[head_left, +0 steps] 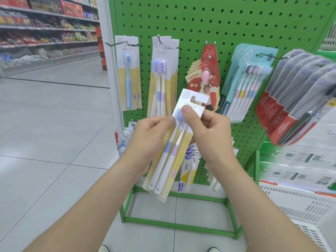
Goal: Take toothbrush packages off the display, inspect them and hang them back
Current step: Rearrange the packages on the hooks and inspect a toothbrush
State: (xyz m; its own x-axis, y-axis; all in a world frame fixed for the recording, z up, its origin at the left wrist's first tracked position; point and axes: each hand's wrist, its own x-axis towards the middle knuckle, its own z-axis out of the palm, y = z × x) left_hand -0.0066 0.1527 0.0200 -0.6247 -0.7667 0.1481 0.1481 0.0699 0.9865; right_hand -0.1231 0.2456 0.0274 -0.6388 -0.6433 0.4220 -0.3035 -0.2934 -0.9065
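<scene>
Pack: yellow-and-white card twin-toothbrush pack (177, 148), tilted before the green pegboard display (218, 20).
Left: my left hand (151, 140) grips its side edge.
Right: my right hand (209, 131) pinches its top.

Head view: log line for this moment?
phase: inspect | held: toothbrush package, tilted | left hand: grips package | right hand: pinches its top

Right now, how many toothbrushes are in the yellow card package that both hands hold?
2. The white toothbrush with a blue band lies left in the yellow card package; the white toothbrush with a purple band lies right beside it. I see none hidden.
</scene>
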